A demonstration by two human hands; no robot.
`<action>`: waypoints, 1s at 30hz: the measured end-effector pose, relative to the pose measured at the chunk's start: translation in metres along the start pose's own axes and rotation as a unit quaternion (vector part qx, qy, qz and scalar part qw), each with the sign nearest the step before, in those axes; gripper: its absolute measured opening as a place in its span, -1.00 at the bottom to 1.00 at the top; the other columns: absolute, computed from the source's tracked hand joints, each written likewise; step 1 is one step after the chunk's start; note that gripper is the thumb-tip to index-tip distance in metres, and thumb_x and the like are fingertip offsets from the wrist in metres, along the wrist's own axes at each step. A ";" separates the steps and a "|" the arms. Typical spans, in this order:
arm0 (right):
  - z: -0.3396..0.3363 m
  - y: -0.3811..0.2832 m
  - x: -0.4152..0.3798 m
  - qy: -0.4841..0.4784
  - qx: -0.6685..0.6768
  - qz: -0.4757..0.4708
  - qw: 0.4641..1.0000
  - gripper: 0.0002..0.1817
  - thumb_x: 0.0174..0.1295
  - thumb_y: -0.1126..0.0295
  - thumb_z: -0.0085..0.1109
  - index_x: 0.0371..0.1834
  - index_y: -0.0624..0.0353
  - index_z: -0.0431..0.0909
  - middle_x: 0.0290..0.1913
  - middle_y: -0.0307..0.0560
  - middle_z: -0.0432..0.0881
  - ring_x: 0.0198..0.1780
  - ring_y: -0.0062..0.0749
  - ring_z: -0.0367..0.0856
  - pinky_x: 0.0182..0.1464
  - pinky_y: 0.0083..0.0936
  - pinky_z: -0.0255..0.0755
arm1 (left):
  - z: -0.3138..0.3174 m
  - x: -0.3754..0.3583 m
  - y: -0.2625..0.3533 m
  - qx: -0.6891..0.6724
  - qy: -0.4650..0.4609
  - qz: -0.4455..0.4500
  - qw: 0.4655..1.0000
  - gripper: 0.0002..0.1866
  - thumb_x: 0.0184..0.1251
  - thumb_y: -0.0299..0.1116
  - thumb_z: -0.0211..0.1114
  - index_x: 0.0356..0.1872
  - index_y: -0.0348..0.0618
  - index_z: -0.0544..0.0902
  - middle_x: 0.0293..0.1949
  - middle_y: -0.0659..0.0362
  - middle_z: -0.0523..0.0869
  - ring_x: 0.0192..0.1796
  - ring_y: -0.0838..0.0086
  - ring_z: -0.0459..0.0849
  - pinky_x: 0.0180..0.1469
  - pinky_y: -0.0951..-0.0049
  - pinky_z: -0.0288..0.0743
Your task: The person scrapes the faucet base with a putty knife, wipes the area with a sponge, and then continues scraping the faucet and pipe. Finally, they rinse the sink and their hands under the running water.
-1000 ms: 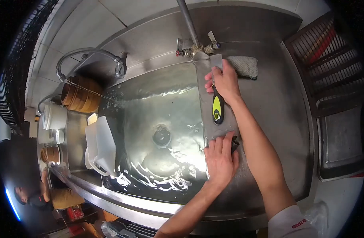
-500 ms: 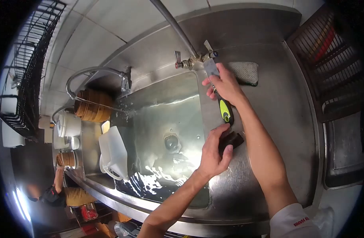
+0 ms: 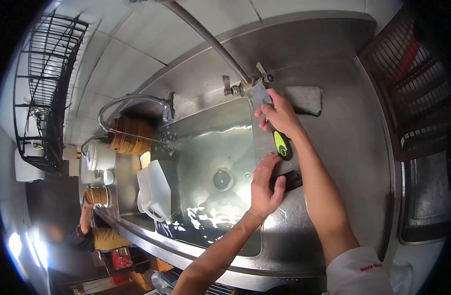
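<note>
My right hand [image 3: 279,115] is wrapped round a scraper [image 3: 283,145] with a flat grey blade and a black and lime-green handle; the blade points up toward the taps. Just below the handle's end, my left hand [image 3: 267,184] is closed on a dark object [image 3: 290,181] resting on the steel ledge. What this dark object is, I cannot make out. A grey scouring sponge [image 3: 305,100] lies to the right of my right hand. Left of both hands is a sink basin [image 3: 213,147] filled with water.
Running water falls from a curved faucet [image 3: 167,110] at the left. A white plastic jug [image 3: 154,191], stacked brown containers [image 3: 132,136] and a white bucket [image 3: 102,155] stand beyond the basin. A co-worker's arm [image 3: 86,216] is at far left. A brown slatted rack [image 3: 402,83] is at right.
The whole view has shifted slightly, with the sink's contents now further right and lower. Both hands keep nearly the same hold and place on the ledge.
</note>
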State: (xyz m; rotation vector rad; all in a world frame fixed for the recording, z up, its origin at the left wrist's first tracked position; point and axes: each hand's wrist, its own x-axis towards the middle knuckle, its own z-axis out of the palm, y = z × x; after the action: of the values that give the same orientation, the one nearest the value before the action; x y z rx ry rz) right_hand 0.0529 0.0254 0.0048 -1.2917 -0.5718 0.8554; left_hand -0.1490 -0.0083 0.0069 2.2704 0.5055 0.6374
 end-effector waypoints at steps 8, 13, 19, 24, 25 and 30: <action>-0.015 -0.004 0.006 -0.025 0.144 -0.026 0.989 -0.76 0.34 0.50 -0.01 0.05 0.23 0.37 -0.40 -0.04 0.63 -0.61 -0.46 0.53 -0.59 -0.46 0.42 | -0.042 0.163 -0.083 0.238 0.010 0.060 0.969 -0.61 0.33 -0.47 0.18 0.19 -0.16 0.57 -0.13 -0.02 0.69 -0.11 0.03 0.70 -0.15 0.20 0.61; -0.012 -0.005 0.003 -0.004 0.162 -0.021 0.986 -0.80 0.34 0.51 -0.01 0.01 0.23 0.39 -0.43 -0.05 0.61 -0.61 -0.46 0.53 -0.58 -0.46 0.41 | -0.048 0.168 -0.095 0.347 -0.010 0.150 0.926 -0.49 0.26 -0.49 0.20 0.28 -0.03 0.49 -0.20 0.08 0.61 -0.13 0.14 0.67 -0.20 0.14 0.61; -0.011 0.004 0.007 -0.001 0.157 -0.033 0.987 -0.82 0.38 0.46 0.03 -0.01 0.22 0.39 -0.42 -0.05 0.61 -0.60 -0.45 0.52 -0.57 -0.47 0.40 | -0.030 0.171 -0.079 0.374 -0.018 0.116 0.920 -0.42 0.24 -0.44 0.23 0.34 0.03 0.41 -0.18 0.12 0.58 -0.08 0.17 0.66 -0.20 0.13 0.64; -0.012 0.004 0.009 -0.008 0.155 -0.035 0.987 -0.84 0.41 0.46 0.00 -0.02 0.25 0.38 -0.40 -0.04 0.60 -0.58 -0.45 0.54 -0.57 -0.47 0.42 | -0.024 0.195 -0.056 0.466 -0.068 0.064 0.880 -0.37 0.24 -0.34 0.28 0.38 -0.05 0.37 -0.03 0.05 0.63 -0.04 0.20 0.71 -0.14 0.15 0.64; -0.013 0.005 0.009 -0.008 0.147 -0.045 0.988 -0.85 0.42 0.45 0.00 -0.02 0.25 0.38 -0.40 -0.04 0.60 -0.58 -0.45 0.54 -0.57 -0.47 0.43 | -0.026 0.197 -0.052 0.484 -0.094 0.054 0.868 -0.36 0.25 -0.34 0.27 0.40 -0.06 0.36 0.00 0.03 0.64 -0.04 0.20 0.72 -0.13 0.15 0.64; -0.011 0.000 0.005 -0.003 0.140 -0.058 0.989 -0.86 0.49 0.42 -0.04 -0.02 0.25 0.36 -0.38 -0.03 0.60 -0.57 -0.46 0.55 -0.57 -0.48 0.44 | -0.042 0.188 -0.041 0.587 -0.163 0.075 0.790 -0.30 0.29 -0.34 0.23 0.49 -0.07 0.28 0.02 -0.02 0.68 -0.04 0.22 0.75 -0.09 0.18 0.64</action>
State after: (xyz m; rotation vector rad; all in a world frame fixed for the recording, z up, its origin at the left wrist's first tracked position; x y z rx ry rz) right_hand 0.0647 0.0230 0.0017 -0.9923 -0.5060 0.8117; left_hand -0.0295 0.1391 0.0591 3.5262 0.6440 -0.1337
